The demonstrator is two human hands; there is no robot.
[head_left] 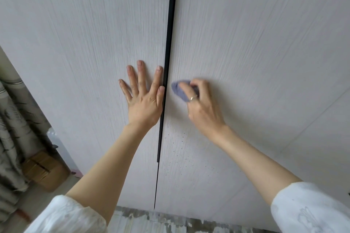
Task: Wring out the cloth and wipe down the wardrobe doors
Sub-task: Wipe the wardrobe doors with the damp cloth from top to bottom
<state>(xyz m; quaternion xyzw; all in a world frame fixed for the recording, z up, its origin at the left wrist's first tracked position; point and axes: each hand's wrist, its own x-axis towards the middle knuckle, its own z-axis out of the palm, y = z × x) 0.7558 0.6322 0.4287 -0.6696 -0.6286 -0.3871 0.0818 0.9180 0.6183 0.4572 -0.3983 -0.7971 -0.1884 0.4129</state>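
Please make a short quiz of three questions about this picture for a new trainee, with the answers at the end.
1. True or false: the left hand lies flat with spread fingers on the left door.
2. Which hand grips the cloth? A) the left hand B) the right hand C) neither
3. Fill in: the cloth is pressed on the right door, just to the ____ of the black strip between the doors.

Key: 1 true; 2 B; 3 right.
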